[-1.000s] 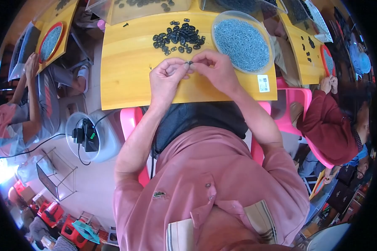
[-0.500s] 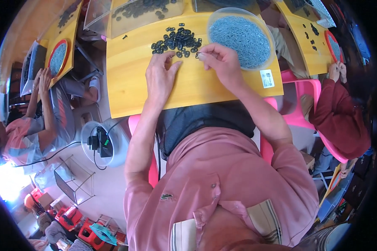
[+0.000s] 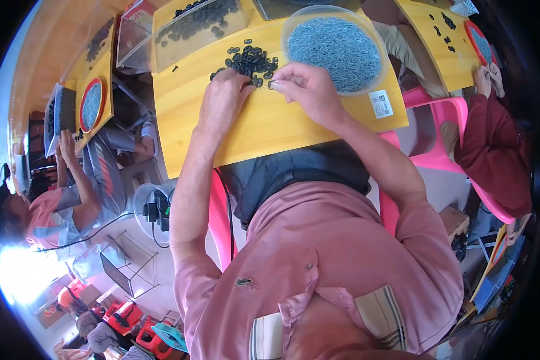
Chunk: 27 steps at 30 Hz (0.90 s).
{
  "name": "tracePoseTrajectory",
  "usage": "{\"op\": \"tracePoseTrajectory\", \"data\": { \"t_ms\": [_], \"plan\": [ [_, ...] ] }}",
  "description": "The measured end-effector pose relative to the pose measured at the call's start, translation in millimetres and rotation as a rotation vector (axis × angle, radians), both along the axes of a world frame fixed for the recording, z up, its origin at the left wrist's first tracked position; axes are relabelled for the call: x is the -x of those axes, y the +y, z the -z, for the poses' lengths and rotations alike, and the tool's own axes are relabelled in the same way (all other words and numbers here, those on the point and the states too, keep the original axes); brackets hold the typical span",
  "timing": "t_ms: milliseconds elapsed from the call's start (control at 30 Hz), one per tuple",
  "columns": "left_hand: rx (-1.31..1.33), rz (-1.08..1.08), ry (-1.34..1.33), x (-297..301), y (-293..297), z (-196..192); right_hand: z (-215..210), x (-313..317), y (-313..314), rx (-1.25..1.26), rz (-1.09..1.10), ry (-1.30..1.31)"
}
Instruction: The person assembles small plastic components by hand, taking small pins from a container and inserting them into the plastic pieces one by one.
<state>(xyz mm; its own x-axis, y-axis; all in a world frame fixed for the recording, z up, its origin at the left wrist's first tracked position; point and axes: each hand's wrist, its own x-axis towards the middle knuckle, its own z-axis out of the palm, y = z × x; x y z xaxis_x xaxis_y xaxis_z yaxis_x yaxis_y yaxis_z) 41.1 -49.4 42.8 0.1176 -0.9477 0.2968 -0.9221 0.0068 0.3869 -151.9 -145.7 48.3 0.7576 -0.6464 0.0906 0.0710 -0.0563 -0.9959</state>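
I'm resting my left hand (image 3: 225,99) flat-fingered on the loose pile of small black rubber rings (image 3: 250,60), steadying it; my right hand (image 3: 309,90), just beside that pile, is pinching one small part narrowly.

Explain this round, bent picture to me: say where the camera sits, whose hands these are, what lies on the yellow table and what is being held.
The camera is worn on a person's head and looks down, so you see that person's own pink shirt and forearms. Its wide lens bends straight edges, hence the round look.

The left hand rests on the yellow table, its fingers at a pile of small black rings. The right hand pinches something small at its fingertips; it is too tiny to identify.

Beyond the hands stands a round clear bowl of small grey metal parts, and a clear tray with more black pieces. Other people work at similar tables on both sides.
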Motion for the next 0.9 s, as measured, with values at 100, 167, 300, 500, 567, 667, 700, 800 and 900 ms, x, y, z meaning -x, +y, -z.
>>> {"op": "tracePoseTrajectory", "data": {
  "t_ms": [100, 167, 300, 500, 567, 667, 700, 800, 900],
  "plan": [
    [-0.024, 0.060, -0.110, -2.5, -2.0, 1.3, -0.5, 0.5, -0.7, 0.000, 0.003, 0.000],
    [-0.054, 0.034, -0.155, -1.7, -3.0, 0.7, -0.3, 0.7, -1.3, -0.004, 0.005, 0.000],
    [0.011, 0.023, -0.181, -5.9, -0.4, 7.0, 0.0, 0.4, -1.9, 0.003, 0.005, 0.015],
    [0.062, -0.334, 1.179, 23.5, 20.3, 9.2, -0.2, 1.4, -6.3, -0.128, 0.004, -0.076],
    [0.085, -0.361, 1.376, 37.2, 28.8, 9.0, -0.1, 2.4, -9.2, -0.112, -0.021, -0.035],
    [0.129, -0.353, 1.619, 46.2, 35.6, 15.1, -0.7, 3.2, -8.3, -0.087, -0.060, 0.037],
    [0.131, -0.335, 1.657, 46.6, 37.5, 16.8, -1.0, 3.0, -7.7, -0.079, -0.074, 0.068],
    [0.151, -0.293, 1.731, 50.3, 38.3, 22.5, -1.7, 1.6, -3.2, -0.019, -0.058, 0.131],
    [0.178, -0.253, 1.779, 53.4, 38.5, 26.4, -6.4, 1.1, 1.2, 0.032, -0.039, 0.196]
  ]
}}
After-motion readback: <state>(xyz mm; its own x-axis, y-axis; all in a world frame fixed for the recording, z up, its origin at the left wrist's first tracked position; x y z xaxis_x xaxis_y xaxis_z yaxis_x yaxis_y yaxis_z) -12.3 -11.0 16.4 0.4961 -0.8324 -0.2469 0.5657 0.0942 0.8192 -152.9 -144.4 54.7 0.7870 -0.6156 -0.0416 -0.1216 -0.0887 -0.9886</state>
